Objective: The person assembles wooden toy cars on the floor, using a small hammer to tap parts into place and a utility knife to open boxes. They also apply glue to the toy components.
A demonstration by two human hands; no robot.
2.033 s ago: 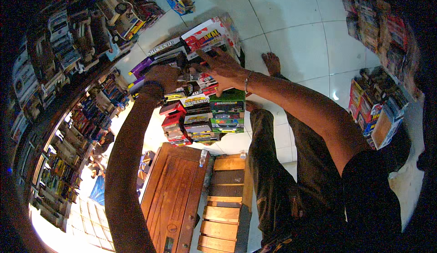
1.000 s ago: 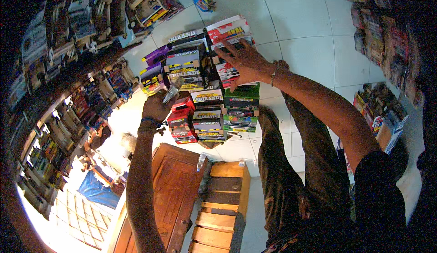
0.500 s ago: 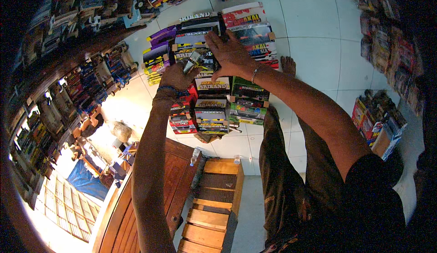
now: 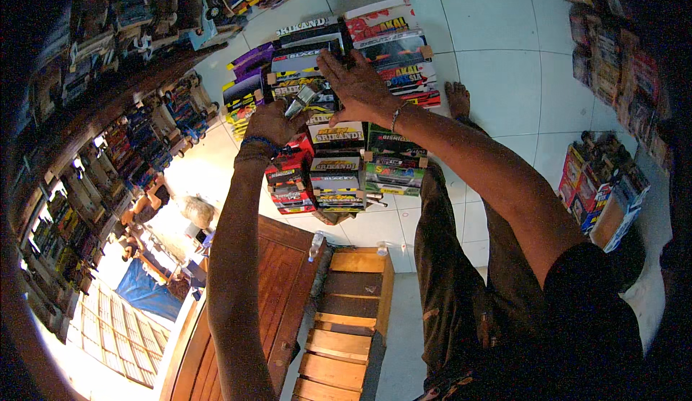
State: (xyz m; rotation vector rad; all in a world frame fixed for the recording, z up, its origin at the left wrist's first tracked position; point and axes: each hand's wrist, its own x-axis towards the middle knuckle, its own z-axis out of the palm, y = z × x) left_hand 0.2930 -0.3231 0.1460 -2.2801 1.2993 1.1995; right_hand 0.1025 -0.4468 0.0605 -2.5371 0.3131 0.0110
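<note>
Atop the tall stack of colourful boxed toy cars (image 4: 339, 163), which rose from the white tiled floor (image 4: 504, 76) just beside the person's bare foot (image 4: 457, 98), both hands were at work on the upper tier. The right hand (image 4: 360, 84) lay palm-down with fingers spread over a dark flat toy box (image 4: 306, 58) near the stack's top edge, pressing or steadying it. The left hand (image 4: 277, 120), wearing a blue beaded bracelet (image 4: 252, 143), was curled around a small silvery object (image 4: 301, 100) at the stack's left side; whether that was a tape dispenser or another tool could not be told, and the fingertips were partly hidden. Brown tape tabs seemed to join neighbouring boxes. Judging from this, the step in hand looked like binding or seating the top boxes into the bundle, with the lower rows already in place. A next move would call for holding the dark box square against its neighbours while the left hand worked along the seam, since the stack looked tall and could lean. Shelves of packaged toys (image 4: 108, 148) curved along the left, and a brown wooden bench (image 4: 346, 314) stood below the stack.
</note>
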